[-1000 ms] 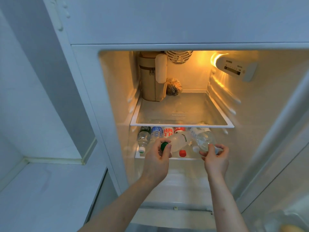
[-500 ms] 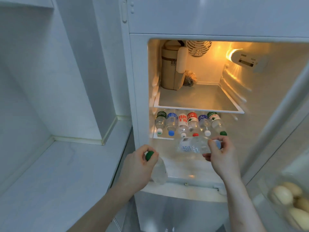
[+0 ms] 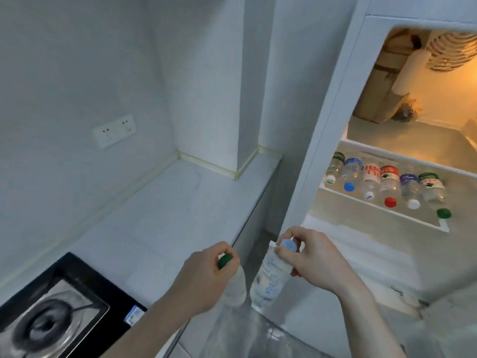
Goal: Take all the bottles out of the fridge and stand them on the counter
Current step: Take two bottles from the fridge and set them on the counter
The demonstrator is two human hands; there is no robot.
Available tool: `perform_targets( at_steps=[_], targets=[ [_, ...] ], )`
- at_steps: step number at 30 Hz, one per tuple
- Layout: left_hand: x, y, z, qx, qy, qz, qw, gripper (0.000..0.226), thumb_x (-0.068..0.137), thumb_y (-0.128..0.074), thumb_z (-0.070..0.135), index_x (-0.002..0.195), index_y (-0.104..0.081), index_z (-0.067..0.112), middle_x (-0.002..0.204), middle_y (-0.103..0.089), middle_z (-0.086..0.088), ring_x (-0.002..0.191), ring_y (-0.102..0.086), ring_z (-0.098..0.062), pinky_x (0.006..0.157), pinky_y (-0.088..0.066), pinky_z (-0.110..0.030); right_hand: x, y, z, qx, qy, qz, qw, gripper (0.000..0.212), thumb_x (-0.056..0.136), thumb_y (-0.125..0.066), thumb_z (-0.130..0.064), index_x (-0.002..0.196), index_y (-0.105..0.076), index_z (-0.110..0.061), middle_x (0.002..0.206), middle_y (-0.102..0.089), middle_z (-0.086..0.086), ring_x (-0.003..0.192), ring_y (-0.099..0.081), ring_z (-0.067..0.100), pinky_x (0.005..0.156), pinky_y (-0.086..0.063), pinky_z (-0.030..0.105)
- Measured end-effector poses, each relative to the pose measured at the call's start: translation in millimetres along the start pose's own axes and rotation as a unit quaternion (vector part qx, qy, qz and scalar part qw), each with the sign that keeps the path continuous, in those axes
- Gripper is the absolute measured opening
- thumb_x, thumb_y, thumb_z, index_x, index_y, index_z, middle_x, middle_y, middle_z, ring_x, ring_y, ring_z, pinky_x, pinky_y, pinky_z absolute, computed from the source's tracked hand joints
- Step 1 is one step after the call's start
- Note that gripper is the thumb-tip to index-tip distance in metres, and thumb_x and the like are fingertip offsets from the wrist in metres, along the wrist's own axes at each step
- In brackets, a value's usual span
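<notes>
My left hand (image 3: pixel 204 277) grips a clear bottle with a green cap (image 3: pixel 236 288) by its neck, hanging upright just off the counter's right edge. My right hand (image 3: pixel 312 259) holds a clear bottle with a pale blue cap (image 3: pixel 267 282) by its top, beside the first, in front of the fridge's lower left corner. Several more bottles (image 3: pixel 387 182) lie side by side, caps toward me, on the second shelf of the open fridge (image 3: pixel 333 99). The white counter (image 3: pixel 165 215) lies to the left.
A black gas hob (image 3: pixel 51 313) occupies the counter's near left corner. A wall socket (image 3: pixel 114 130) is above the counter, and a white pillar (image 3: pixel 242 99) stands at its back right. The top fridge shelf holds a brown container (image 3: pixel 379 81).
Both hands have pulled their bottles out of the fridge and carried them left and down toward the counter edge. My view has swung left, bringing the counter and hob into sight.
</notes>
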State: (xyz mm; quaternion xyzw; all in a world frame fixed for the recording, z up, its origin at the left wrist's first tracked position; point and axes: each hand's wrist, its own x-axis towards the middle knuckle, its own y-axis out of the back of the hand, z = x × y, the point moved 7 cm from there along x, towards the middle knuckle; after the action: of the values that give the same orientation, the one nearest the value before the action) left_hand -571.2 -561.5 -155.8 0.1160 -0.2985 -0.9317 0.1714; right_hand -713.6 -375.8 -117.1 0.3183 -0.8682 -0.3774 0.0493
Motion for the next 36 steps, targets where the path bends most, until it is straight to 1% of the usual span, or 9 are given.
perform_targets(
  at_steps=[3, 7, 10, 12, 19, 22, 27, 34, 36],
  targets=[
    [-30.8, 21.7, -24.7, 0.029, 0.040, 0.031, 0.998, 0.016, 0.101, -0.055, 0.041, 0.088, -0.060, 0.033, 0.060, -0.054, 0.012, 0.054, -0.044, -0.007, 0.056, -0.037, -0.022, 11.4, -44.4, -34.8, -0.038, 0.068, -0.063, 0.995, 0.015, 0.083, -0.071, -0.047, 0.084, -0.066, -0.033, 0.077, -0.069, -0.005, 0.063, -0.070, 0.013, 0.065, -0.061, 0.045],
    [-68.2, 45.7, -56.1, 0.060, 0.103, 0.085, 0.989, 0.013, 0.103, -0.051, 0.034, 0.091, -0.056, 0.036, 0.085, -0.059, 0.009, 0.066, -0.052, -0.007, 0.060, -0.040, -0.019, 18.7, -87.9, -73.1, -0.063, 0.141, -0.132, 0.979, 0.011, 0.086, -0.071, -0.045, 0.086, -0.065, -0.037, 0.076, -0.067, -0.004, 0.059, -0.065, 0.007, 0.057, -0.052, 0.027],
    [-106.5, 60.3, -80.1, 0.058, 0.181, 0.168, 0.967, 0.011, 0.101, -0.052, 0.032, 0.092, -0.055, 0.038, 0.093, -0.056, 0.007, 0.076, -0.056, -0.010, 0.069, -0.044, -0.021, 25.4, -124.2, -100.7, -0.059, 0.189, -0.210, 0.958, 0.011, 0.086, -0.073, -0.043, 0.087, -0.066, -0.035, 0.077, -0.066, 0.004, 0.060, -0.067, 0.017, 0.063, -0.057, 0.038],
    [-124.0, 65.0, -86.5, 0.052, 0.204, 0.209, 0.955, 0.012, 0.099, -0.052, 0.031, 0.091, -0.054, 0.039, 0.092, -0.056, 0.006, 0.078, -0.055, -0.010, 0.072, -0.045, -0.022, 27.3, -140.6, -112.1, -0.070, 0.215, -0.228, 0.947, 0.013, 0.083, -0.072, -0.047, 0.088, -0.065, -0.037, 0.078, -0.066, 0.002, 0.066, -0.067, 0.020, 0.067, -0.060, 0.041],
    [-226.5, 66.7, -117.6, 0.027, 0.338, 0.311, 0.888, 0.020, 0.092, -0.061, 0.026, 0.090, -0.051, 0.043, 0.093, -0.055, 0.007, 0.076, -0.055, -0.014, 0.065, -0.045, -0.022, -0.7, -219.6, -163.4, -0.122, 0.326, -0.331, 0.877, 0.011, 0.081, -0.072, -0.047, 0.087, -0.066, -0.041, 0.076, -0.065, -0.011, 0.059, -0.056, 0.008, 0.058, -0.047, 0.029],
    [-278.2, 64.4, -120.8, 0.016, 0.375, 0.359, 0.855, 0.021, 0.092, -0.062, 0.026, 0.090, -0.051, 0.044, 0.094, -0.055, 0.009, 0.078, -0.054, -0.011, 0.066, -0.043, -0.020, -34.4, -252.4, -187.6, -0.137, 0.374, -0.377, 0.836, 0.010, 0.080, -0.073, -0.043, 0.086, -0.066, -0.039, 0.076, -0.063, -0.022, 0.060, -0.054, 0.002, 0.057, -0.043, 0.024],
    [-377.3, 60.9, -121.0, 0.010, 0.422, 0.436, 0.795, 0.019, 0.091, -0.067, 0.027, 0.092, -0.054, 0.041, 0.095, -0.059, 0.014, 0.082, -0.056, -0.006, 0.068, -0.040, -0.015, -112.1, -306.4, -227.9, -0.148, 0.450, -0.437, 0.764, 0.011, 0.077, -0.070, -0.043, 0.086, -0.066, -0.037, 0.066, -0.061, -0.013, 0.056, -0.051, 0.006, 0.057, -0.044, 0.028],
    [-510.1, 53.8, -121.4, 0.020, 0.454, 0.507, 0.733, 0.016, 0.094, -0.065, 0.031, 0.094, -0.054, 0.041, 0.091, -0.058, 0.013, 0.079, -0.056, -0.010, 0.072, -0.043, -0.021, -233.2, -363.9, -268.8, -0.167, 0.535, -0.451, 0.695, 0.014, 0.079, -0.071, -0.049, 0.088, -0.066, -0.040, 0.077, -0.062, -0.024, 0.069, -0.057, 0.005, 0.059, -0.045, 0.022],
    [-553.2, 51.4, -122.7, 0.020, 0.464, 0.521, 0.716, 0.012, 0.095, -0.064, 0.032, 0.097, -0.055, 0.040, 0.092, -0.058, 0.012, 0.080, -0.057, -0.010, 0.074, -0.045, -0.022, -273.6, -381.1, -278.1, -0.169, 0.550, -0.458, 0.678, 0.014, 0.079, -0.071, -0.051, 0.088, -0.065, -0.041, 0.077, -0.064, -0.019, 0.069, -0.059, 0.007, 0.057, -0.044, 0.022]
  ],
)
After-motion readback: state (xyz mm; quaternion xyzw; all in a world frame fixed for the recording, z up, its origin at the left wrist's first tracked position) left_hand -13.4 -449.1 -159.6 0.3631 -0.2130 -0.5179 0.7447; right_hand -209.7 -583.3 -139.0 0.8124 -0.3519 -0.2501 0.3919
